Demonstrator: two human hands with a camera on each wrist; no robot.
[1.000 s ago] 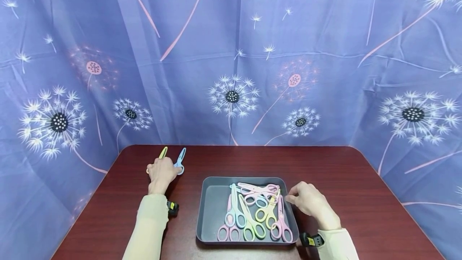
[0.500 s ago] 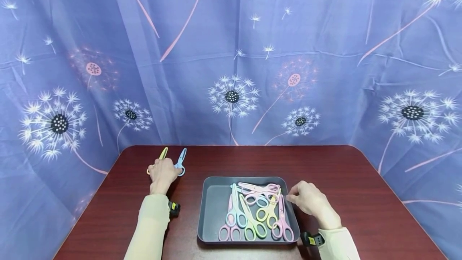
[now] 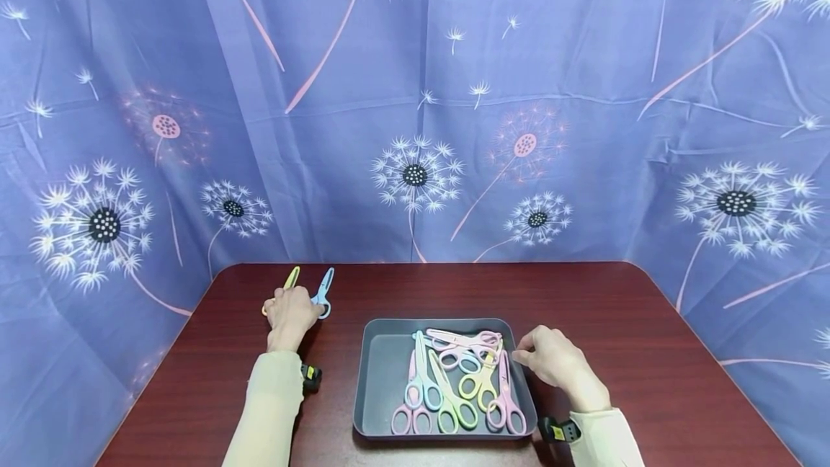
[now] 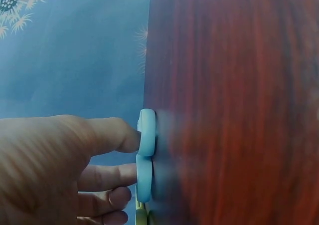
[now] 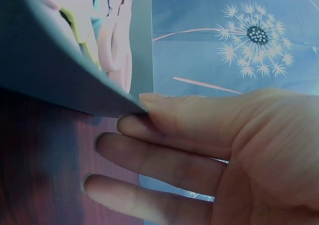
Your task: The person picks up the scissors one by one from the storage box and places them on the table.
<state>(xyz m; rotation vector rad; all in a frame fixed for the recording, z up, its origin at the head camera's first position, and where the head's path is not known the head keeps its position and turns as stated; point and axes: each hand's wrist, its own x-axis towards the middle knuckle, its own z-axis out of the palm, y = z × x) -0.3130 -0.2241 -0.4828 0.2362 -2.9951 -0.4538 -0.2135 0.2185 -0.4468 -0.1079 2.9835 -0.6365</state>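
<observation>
At the table's far left, my left hand (image 3: 292,316) reaches down to a pair of light-blue scissors (image 3: 323,292) lying on the wood. In the left wrist view its thumb and index finger are at the two handle loops (image 4: 147,132) of those scissors. A yellow-green pair of scissors (image 3: 292,277) lies just left of them, partly hidden by the hand. My right hand (image 3: 558,362) pinches the right rim of a dark grey tray (image 3: 382,384) between thumb and index finger, other fingers extended below. Several pastel scissors (image 3: 447,389) lie heaped in the tray's right part.
The dark red-brown table (image 3: 570,294) extends behind the tray and to its right. A blue curtain (image 3: 337,186) with dandelion prints hangs behind the table and along both sides.
</observation>
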